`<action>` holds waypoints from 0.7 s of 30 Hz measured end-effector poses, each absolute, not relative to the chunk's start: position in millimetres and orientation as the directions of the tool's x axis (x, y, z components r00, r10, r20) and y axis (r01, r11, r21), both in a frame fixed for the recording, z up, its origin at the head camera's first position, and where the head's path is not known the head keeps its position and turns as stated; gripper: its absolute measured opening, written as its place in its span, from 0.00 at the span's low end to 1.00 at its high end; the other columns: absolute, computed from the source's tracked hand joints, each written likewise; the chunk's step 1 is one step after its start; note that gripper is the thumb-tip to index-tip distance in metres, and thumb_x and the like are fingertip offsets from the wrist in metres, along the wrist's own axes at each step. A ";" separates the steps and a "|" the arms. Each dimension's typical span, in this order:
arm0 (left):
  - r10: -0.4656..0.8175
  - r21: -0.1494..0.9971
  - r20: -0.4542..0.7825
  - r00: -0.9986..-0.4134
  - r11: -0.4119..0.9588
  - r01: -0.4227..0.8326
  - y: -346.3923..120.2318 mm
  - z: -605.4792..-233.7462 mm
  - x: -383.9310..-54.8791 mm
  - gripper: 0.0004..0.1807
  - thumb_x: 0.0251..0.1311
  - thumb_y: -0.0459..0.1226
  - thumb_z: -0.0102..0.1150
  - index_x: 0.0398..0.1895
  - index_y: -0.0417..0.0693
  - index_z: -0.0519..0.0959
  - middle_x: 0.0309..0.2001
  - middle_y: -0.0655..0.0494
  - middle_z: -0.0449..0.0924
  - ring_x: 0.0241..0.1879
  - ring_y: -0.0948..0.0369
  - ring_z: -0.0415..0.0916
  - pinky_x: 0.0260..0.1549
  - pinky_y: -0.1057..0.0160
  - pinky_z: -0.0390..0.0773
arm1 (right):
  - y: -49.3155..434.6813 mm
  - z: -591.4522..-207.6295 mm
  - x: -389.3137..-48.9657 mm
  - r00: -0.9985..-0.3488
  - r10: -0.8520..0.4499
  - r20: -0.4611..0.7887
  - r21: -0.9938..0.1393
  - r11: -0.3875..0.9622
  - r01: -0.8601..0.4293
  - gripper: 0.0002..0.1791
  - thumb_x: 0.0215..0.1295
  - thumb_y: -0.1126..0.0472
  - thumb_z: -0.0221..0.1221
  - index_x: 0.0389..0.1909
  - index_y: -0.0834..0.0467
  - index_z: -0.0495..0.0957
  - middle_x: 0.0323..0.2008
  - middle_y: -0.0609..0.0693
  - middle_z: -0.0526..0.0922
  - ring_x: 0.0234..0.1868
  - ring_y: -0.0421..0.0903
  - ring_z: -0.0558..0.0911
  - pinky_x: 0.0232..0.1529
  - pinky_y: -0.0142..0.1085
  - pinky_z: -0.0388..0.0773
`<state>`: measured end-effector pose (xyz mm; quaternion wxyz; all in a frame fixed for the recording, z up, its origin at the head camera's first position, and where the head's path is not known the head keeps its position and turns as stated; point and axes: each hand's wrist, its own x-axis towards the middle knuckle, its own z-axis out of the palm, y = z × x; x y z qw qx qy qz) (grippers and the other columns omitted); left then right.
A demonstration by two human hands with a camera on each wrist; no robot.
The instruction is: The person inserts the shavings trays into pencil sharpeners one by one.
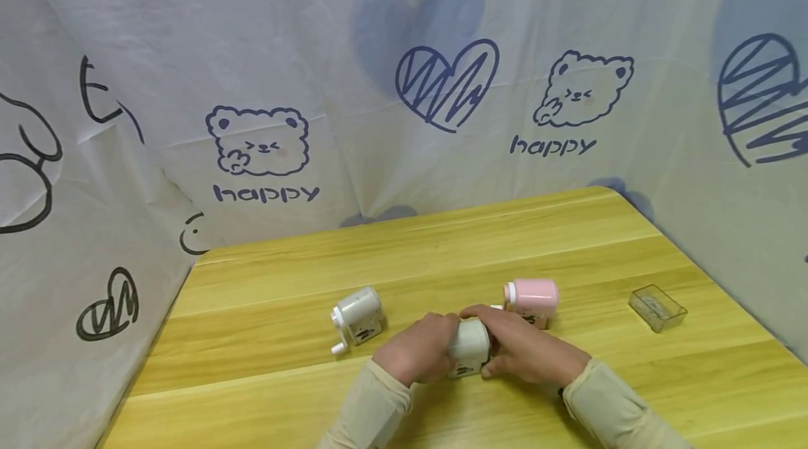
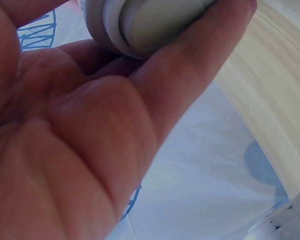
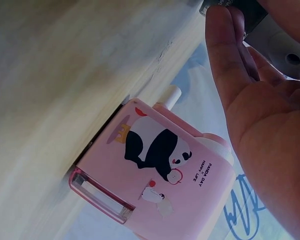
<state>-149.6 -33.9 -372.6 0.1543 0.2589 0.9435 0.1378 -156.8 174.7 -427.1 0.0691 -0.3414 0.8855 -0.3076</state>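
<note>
A whitish crank pencil sharpener [image 1: 470, 347] is held between both hands near the front of the table. My left hand [image 1: 419, 347] grips its left side; in the left wrist view a finger lies along the sharpener's round white end [image 2: 162, 22]. On the opposite side my right hand [image 1: 527, 349] grips it, thumb low and fingers over the top. The right wrist view shows the held sharpener's grey end [image 3: 290, 50] with a small round hole, partly hidden by fingers. Just behind the right hand stands a pink panda sharpener [image 3: 180, 175].
Another grey-white sharpener [image 1: 362, 312] with a white crank stands to the left. At the right lies a small clear plastic drawer [image 1: 658, 309]. All rest on a yellow wood-grain table [image 1: 284, 365], with a printed cloth [image 1: 360, 119] hanging behind and at the sides.
</note>
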 end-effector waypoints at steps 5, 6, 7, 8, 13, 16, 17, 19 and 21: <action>0.526 0.341 -0.227 -0.819 0.831 0.439 -33.6 -372.7 -149.9 0.24 0.54 0.32 0.77 0.54 0.40 0.78 0.41 0.49 0.82 0.37 0.60 0.79 0.38 0.61 0.81 | 174.6 -427.1 -156.9 -0.756 -0.649 0.087 -0.597 0.574 -0.561 0.46 0.55 0.58 0.77 0.72 0.59 0.65 0.62 0.50 0.79 0.58 0.49 0.79 0.58 0.49 0.77; 0.526 0.341 -0.226 -0.820 0.831 0.439 -33.5 -373.0 -150.0 0.24 0.54 0.32 0.77 0.54 0.40 0.78 0.41 0.49 0.82 0.37 0.60 0.79 0.38 0.61 0.81 | 174.7 -427.3 -157.0 -0.756 -0.649 0.086 -0.598 0.574 -0.560 0.46 0.55 0.58 0.77 0.72 0.59 0.65 0.62 0.50 0.79 0.57 0.49 0.79 0.58 0.49 0.77; 0.525 0.342 -0.227 -0.820 0.831 0.438 -33.4 -373.2 -149.9 0.24 0.54 0.32 0.77 0.54 0.40 0.78 0.41 0.49 0.82 0.37 0.60 0.79 0.38 0.61 0.81 | 174.6 -427.4 -156.9 -0.756 -0.649 0.084 -0.599 0.574 -0.559 0.46 0.55 0.58 0.77 0.72 0.60 0.65 0.62 0.50 0.79 0.57 0.49 0.79 0.58 0.49 0.77; 0.525 0.342 -0.228 -0.820 0.832 0.437 -33.4 -373.3 -149.9 0.24 0.54 0.32 0.77 0.54 0.40 0.78 0.41 0.49 0.82 0.37 0.60 0.79 0.38 0.61 0.81 | 174.6 -427.6 -157.0 -0.757 -0.649 0.084 -0.599 0.574 -0.559 0.46 0.55 0.58 0.77 0.72 0.60 0.65 0.62 0.50 0.79 0.57 0.49 0.79 0.58 0.49 0.77; 0.525 0.342 -0.225 -0.821 0.831 0.438 -33.9 -373.6 -149.3 0.24 0.55 0.32 0.77 0.54 0.40 0.79 0.40 0.50 0.82 0.37 0.60 0.79 0.37 0.61 0.81 | 174.1 -427.7 -157.0 -0.757 -0.649 0.081 -0.604 0.572 -0.555 0.45 0.55 0.59 0.77 0.72 0.59 0.65 0.62 0.50 0.79 0.57 0.48 0.79 0.58 0.49 0.77; 0.525 0.341 -0.222 -0.822 0.831 0.439 -34.0 -373.1 -149.0 0.24 0.55 0.32 0.77 0.54 0.40 0.79 0.40 0.49 0.82 0.37 0.60 0.79 0.37 0.61 0.81 | 173.0 -427.4 -156.9 -0.754 -0.651 0.087 -0.608 0.565 -0.558 0.45 0.56 0.59 0.77 0.72 0.59 0.65 0.62 0.50 0.79 0.57 0.48 0.79 0.58 0.49 0.77; 0.524 0.340 -0.221 -0.822 0.832 0.439 -34.0 -373.1 -148.9 0.24 0.54 0.32 0.77 0.54 0.40 0.79 0.40 0.49 0.82 0.37 0.60 0.79 0.38 0.61 0.81 | 172.6 -427.2 -156.8 -0.756 -0.649 0.086 -0.610 0.565 -0.555 0.45 0.55 0.59 0.77 0.72 0.58 0.65 0.62 0.50 0.79 0.57 0.48 0.79 0.58 0.49 0.77; 0.523 0.340 -0.224 -0.822 0.833 0.437 -33.6 -372.6 -149.0 0.24 0.54 0.32 0.77 0.54 0.40 0.79 0.41 0.49 0.82 0.38 0.59 0.79 0.38 0.61 0.81 | 172.0 -426.7 -156.9 -0.757 -0.648 0.085 -0.613 0.565 -0.553 0.45 0.55 0.59 0.77 0.72 0.58 0.65 0.62 0.50 0.79 0.57 0.49 0.79 0.58 0.50 0.77; 0.522 0.340 -0.228 -0.822 0.834 0.435 -33.2 -372.8 -149.1 0.24 0.54 0.32 0.77 0.54 0.40 0.79 0.41 0.49 0.83 0.38 0.59 0.79 0.39 0.61 0.81 | 171.6 -426.4 -156.9 -0.760 -0.645 0.081 -0.616 0.567 -0.547 0.46 0.54 0.59 0.78 0.72 0.57 0.66 0.61 0.50 0.79 0.57 0.49 0.79 0.58 0.50 0.77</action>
